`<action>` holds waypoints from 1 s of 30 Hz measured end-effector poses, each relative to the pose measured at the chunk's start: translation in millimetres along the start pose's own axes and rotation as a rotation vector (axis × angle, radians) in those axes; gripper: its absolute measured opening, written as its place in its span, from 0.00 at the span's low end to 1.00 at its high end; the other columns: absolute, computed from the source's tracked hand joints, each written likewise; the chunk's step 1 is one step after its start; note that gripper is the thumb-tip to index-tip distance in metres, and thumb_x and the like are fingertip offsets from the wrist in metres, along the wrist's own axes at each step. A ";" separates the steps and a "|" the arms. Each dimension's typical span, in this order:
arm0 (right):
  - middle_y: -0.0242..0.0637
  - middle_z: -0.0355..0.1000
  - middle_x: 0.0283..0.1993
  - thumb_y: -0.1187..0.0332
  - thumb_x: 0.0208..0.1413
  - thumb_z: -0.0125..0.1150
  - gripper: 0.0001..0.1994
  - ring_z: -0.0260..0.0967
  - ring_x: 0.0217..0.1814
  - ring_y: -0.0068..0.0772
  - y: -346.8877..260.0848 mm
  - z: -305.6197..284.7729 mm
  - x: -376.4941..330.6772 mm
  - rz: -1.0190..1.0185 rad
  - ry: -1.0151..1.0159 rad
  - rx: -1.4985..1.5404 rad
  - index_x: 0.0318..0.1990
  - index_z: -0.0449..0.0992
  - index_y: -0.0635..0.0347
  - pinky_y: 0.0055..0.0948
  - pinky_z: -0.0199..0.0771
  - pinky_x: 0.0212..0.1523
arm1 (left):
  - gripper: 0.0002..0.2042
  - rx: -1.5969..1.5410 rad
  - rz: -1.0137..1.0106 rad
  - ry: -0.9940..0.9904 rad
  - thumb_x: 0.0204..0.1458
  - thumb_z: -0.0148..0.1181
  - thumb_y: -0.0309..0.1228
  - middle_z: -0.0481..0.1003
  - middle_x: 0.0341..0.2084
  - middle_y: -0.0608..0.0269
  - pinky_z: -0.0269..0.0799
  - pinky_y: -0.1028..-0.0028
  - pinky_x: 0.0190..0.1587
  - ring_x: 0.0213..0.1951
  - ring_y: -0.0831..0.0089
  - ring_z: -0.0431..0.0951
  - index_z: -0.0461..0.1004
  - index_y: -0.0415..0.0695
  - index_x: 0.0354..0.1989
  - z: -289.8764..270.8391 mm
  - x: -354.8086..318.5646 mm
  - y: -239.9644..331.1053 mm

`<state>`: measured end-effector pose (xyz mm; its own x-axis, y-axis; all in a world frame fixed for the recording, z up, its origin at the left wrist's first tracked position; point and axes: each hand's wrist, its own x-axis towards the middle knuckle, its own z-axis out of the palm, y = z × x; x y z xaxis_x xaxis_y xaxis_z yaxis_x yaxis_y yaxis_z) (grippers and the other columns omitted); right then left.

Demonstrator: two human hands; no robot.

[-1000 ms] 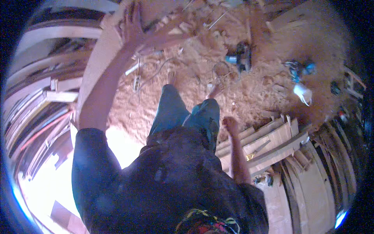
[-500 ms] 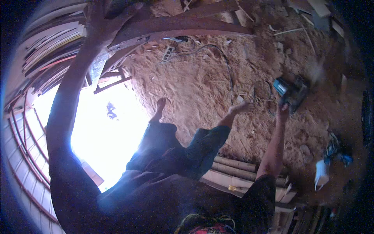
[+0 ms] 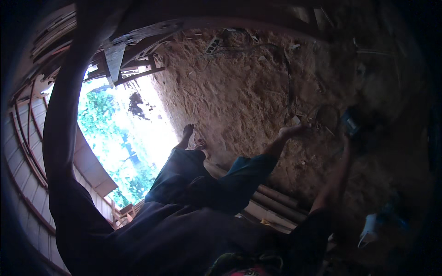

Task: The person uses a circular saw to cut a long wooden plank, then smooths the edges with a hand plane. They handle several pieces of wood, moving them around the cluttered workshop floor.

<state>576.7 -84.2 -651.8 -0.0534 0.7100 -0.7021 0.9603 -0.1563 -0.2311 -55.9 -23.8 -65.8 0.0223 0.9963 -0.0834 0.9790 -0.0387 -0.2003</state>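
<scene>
My right hand (image 3: pixel 346 138) is closed round a teal-and-black power tool (image 3: pixel 351 124), out to the right above the ground. Deep shade hides much of the tool, so its exact kind is unclear. My left arm reaches up along the left side, and my left hand (image 3: pixel 103 18) is at the end of a long, curved-looking wooden beam (image 3: pixel 221 22). The fingers of that hand are lost in the dark, so their grip on the beam does not show.
Wood shavings (image 3: pixel 239 87) cover the ground round my bare feet. A power strip (image 3: pixel 213 46) and a black cable (image 3: pixel 289 78) lie beyond them. Stacked timber (image 3: pixel 271 207) is by my right side, and a white object (image 3: pixel 369 230) lies at lower right. Boards are piled at far left.
The picture has darkened and the bright opening at left now shows greenery. My right hand and the power tool have shifted right and slightly down in view. My left arm stays raised.
</scene>
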 end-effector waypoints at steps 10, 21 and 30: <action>0.48 0.71 0.61 0.45 0.56 0.65 0.37 0.70 0.60 0.48 -22.8 6.3 -151.9 0.018 -0.062 0.232 0.64 0.69 0.66 0.43 0.67 0.64 | 0.47 -0.165 -0.003 0.174 0.54 0.67 0.46 0.48 0.75 0.54 0.43 0.52 0.75 0.75 0.53 0.46 0.44 0.46 0.76 24.7 -7.1 -9.7; 0.33 0.74 0.40 0.62 0.53 0.71 0.19 0.69 0.39 0.30 -155.2 55.7 -349.0 0.076 0.061 0.815 0.49 0.78 0.63 0.33 0.70 0.44 | 0.48 -0.534 0.084 0.365 0.56 0.68 0.43 0.45 0.76 0.54 0.41 0.53 0.77 0.76 0.52 0.43 0.40 0.45 0.77 25.8 28.0 31.1; 0.37 0.77 0.41 0.61 0.49 0.76 0.20 0.72 0.41 0.33 -278.6 75.2 -531.7 0.318 -0.028 0.572 0.46 0.80 0.62 0.36 0.73 0.43 | 0.21 -1.282 0.169 -0.263 0.65 0.56 0.41 0.77 0.55 0.48 0.74 0.58 0.58 0.54 0.54 0.79 0.74 0.44 0.61 79.5 -221.7 34.4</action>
<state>316.9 -469.9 -264.7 0.1953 0.5521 -0.8106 0.6337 -0.7018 -0.3254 -43.3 -252.1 -131.8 0.2648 0.9363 -0.2309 0.4676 0.0847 0.8799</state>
